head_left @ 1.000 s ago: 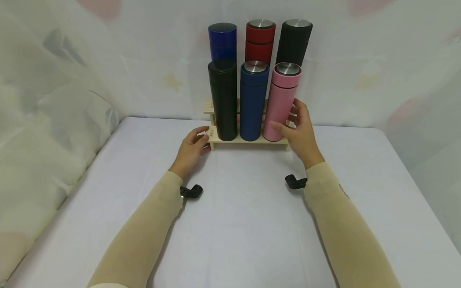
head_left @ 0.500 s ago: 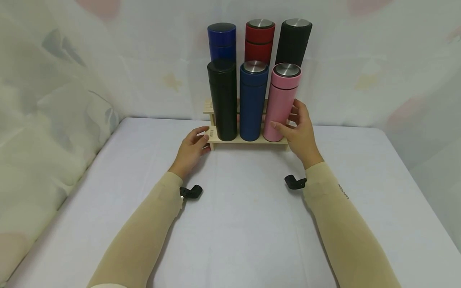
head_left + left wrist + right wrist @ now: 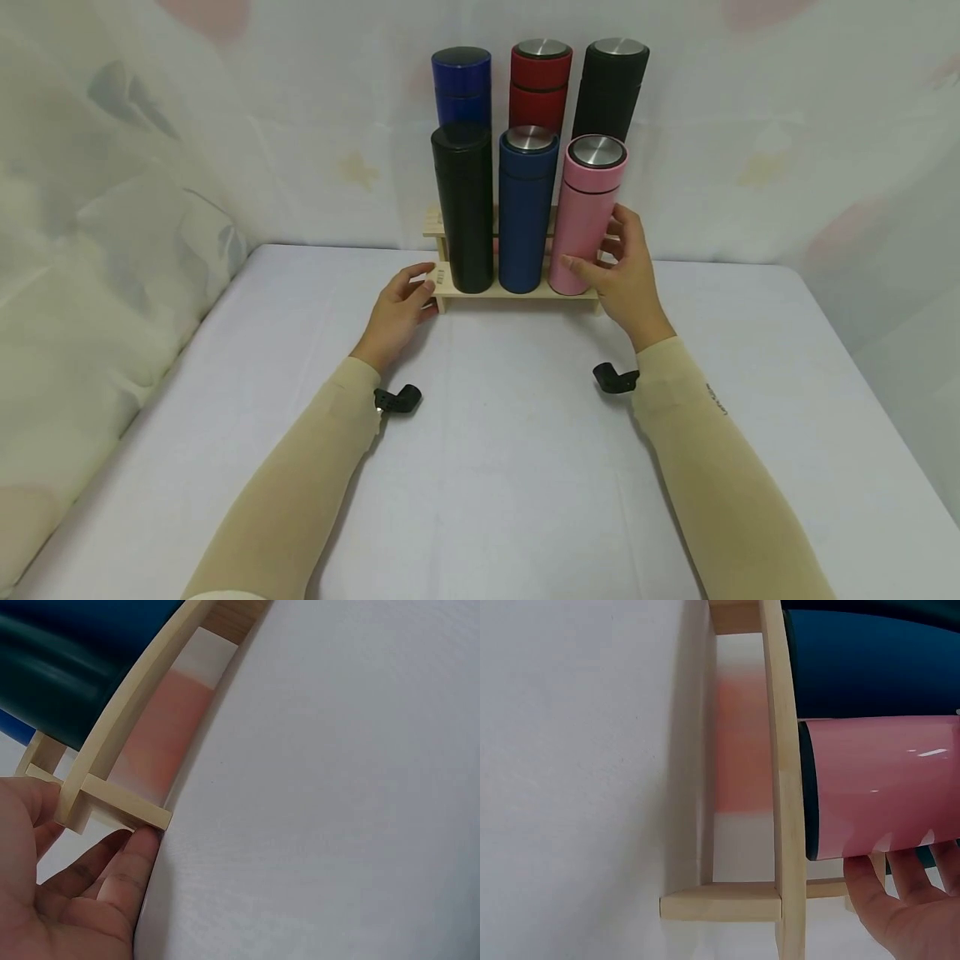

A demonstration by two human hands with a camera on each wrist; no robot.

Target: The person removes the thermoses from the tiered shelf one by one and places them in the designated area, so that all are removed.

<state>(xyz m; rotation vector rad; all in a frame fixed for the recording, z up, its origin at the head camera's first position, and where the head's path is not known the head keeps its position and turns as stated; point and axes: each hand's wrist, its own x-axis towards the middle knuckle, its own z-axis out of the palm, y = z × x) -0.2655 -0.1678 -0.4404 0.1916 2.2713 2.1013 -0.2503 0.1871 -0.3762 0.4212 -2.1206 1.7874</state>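
On a two-step wooden rack stand thermos bottles in two rows. The right hand holds the pink thermos bottle low on its body, thumb in front and fingers around the right side. This bottle, with a steel-topped lid, is at the right end of the front step, its base close over the wood. At the rack's left end, the left hand grips the front step between thumb and fingers; the left wrist view shows its fingertips at the leg. Beside the pink bottle are a blue thermos and a blackish-green thermos.
Behind, on the higher step, are a bright blue thermos, a red thermos and a black thermos, their lower parts hidden by the front row. A white cloth covers the table. A patterned curtain hangs close behind the rack.
The pink thermos bottle's top has tipped slightly toward the camera and sits a little lower in view. Both hands keep their places.
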